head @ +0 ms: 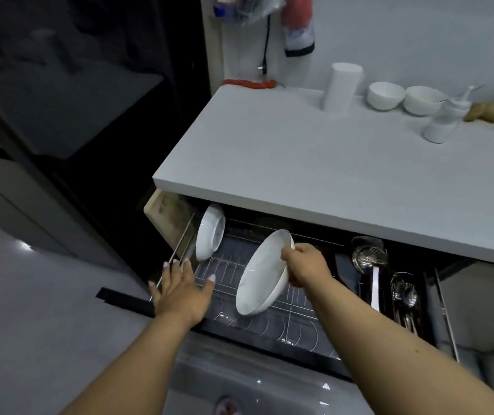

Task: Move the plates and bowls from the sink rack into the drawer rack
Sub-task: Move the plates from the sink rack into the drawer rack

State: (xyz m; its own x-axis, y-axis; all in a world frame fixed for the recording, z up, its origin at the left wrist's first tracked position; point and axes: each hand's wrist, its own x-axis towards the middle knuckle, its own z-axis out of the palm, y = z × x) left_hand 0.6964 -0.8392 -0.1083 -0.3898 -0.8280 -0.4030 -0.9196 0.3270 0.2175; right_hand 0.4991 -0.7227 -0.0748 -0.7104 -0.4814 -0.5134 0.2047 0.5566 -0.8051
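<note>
White worktop [314, 163] fills the 1 o'clock part of the view, overhanging the pulled-out drawer rack [269, 313] at centre. The rack is a wire grid with curved dividers. Cutlery compartment at its 3 o'clock side holds a slotted ladle [370, 265] and spoons and forks [406, 298].

White plate [265, 272] held on edge, tilted, above the wire grid near rack centre. Whether its lower rim touches the wires cannot be told. Right hand [305, 265] grips the plate's rim at its 3 o'clock side, fingers closed around it.

White bowl [210, 232] stands on edge at the rack's 10 o'clock corner, opening facing right.

Left hand [180, 287] empty, fingers spread wide, over the rack's left rail at 9 o'clock.

On the worktop at 1 o'clock: white cylinder [341, 86], two white bowls [386, 95], squeeze bottle [443, 118].
</note>
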